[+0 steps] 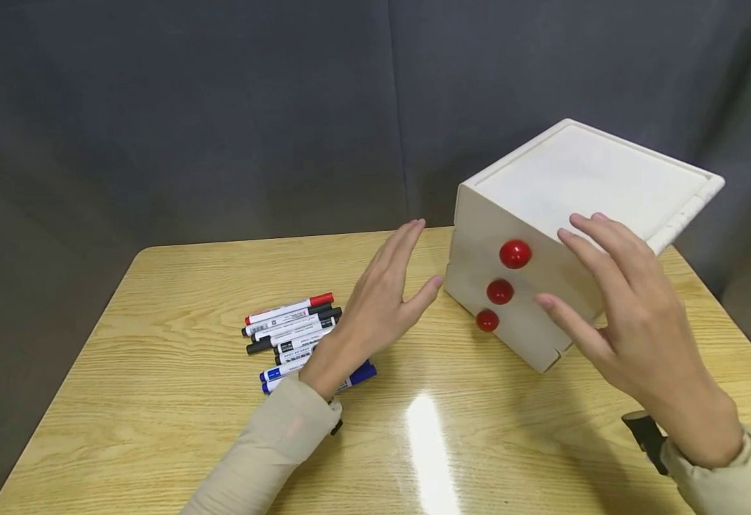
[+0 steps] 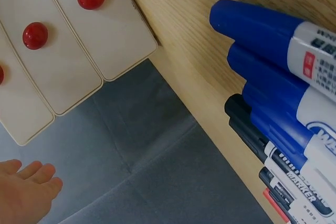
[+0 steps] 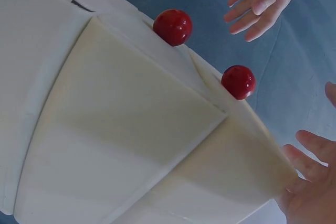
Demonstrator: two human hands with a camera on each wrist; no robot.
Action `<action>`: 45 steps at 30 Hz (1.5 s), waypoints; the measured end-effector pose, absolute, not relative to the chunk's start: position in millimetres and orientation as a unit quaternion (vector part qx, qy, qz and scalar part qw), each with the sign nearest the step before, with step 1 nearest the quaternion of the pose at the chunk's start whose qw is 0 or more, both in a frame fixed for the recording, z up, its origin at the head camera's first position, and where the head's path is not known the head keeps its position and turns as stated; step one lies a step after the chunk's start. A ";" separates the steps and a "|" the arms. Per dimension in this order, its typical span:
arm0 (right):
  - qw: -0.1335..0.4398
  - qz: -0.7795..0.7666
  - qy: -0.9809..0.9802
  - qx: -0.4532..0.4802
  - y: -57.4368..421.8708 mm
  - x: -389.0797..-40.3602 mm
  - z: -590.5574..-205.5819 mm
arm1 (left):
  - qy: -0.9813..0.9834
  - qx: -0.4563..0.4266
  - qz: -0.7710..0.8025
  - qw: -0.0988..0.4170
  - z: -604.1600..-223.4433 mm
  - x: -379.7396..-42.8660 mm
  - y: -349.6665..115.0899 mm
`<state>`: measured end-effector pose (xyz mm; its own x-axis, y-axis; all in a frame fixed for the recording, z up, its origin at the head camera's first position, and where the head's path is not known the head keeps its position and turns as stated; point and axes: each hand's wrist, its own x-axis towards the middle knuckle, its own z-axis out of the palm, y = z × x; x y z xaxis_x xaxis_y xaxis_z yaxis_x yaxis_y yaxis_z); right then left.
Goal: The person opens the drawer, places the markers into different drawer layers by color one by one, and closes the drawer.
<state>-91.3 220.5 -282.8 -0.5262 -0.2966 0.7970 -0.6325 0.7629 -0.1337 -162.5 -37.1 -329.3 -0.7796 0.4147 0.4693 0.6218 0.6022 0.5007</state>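
A small white drawer cabinet point(image 1: 511, 214) with red round knobs point(image 1: 500, 292) stands at the right of the table, turned at an angle. My right hand point(image 1: 633, 322) is raised in front of its side, fingers spread and holding nothing. Whether those fingertips touch the cabinet, I cannot tell. Left of the cabinet, my left hand point(image 1: 378, 300) hovers with straight fingers and thumb apart, also holding nothing. Behind and below that wrist lies a row of whiteboard markers point(image 1: 285, 312), with red, black and blue caps; the forearm hides part of them. Blue marker caps point(image 2: 257, 22) appear close up in the left wrist view.
The wooden table point(image 1: 156, 400) carries the markers and the cabinet, with a bright light reflection near its front middle. A dark grey curtain point(image 1: 253, 121) hangs behind the far edge. Dark straps point(image 1: 647, 438) show at the wrists.
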 end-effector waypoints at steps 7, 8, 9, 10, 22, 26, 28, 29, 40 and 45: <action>0.405 0.215 -0.848 0.266 226.4 -92.5 -285.4 | -0.877 -0.296 -0.348 0.147 -328.9 -161.7 -34.5; 0.405 0.216 -0.848 0.264 227.3 -92.6 -285.9 | -0.877 -0.297 -0.349 0.146 -328.8 -161.4 -34.0; 0.406 0.216 -0.848 0.263 228.3 -92.6 -286.4 | -0.876 -0.298 -0.351 0.145 -328.7 -161.4 -33.4; 0.406 0.216 -0.848 0.262 229.2 -92.6 -286.9 | -0.876 -0.299 -0.351 0.144 -328.7 -161.4 -32.8; 0.419 0.227 -0.844 0.245 237.3 -92.6 -292.7 | -0.867 -0.307 -0.364 0.143 -328.7 -162.0 -28.9; 0.423 0.234 -0.843 0.235 240.2 -91.6 -294.4 | -0.867 -0.308 -0.367 0.137 -328.1 -161.2 -27.4; 0.423 0.238 -0.843 0.231 241.8 -90.9 -295.4 | -0.866 -0.310 -0.367 0.138 -328.0 -161.0 -26.3; 0.421 0.238 -0.845 0.229 242.8 -90.3 -295.8 | -0.866 -0.311 -0.367 0.138 -328.0 -160.9 -25.8; 0.425 0.243 -0.845 0.217 248.8 -86.7 -299.5 | -0.865 -0.313 -0.366 0.139 -326.6 -160.7 -20.9; 0.435 0.257 -0.838 0.206 249.5 -84.2 -298.7 | -0.865 -0.313 -0.369 0.129 -327.6 -160.4 -19.1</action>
<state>-84.2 249.5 -298.7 -0.5369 -0.1212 0.8349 -0.5687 0.7830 -0.2520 -160.4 -19.1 -327.6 -0.7700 0.4469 0.4553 0.6380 0.5313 0.5574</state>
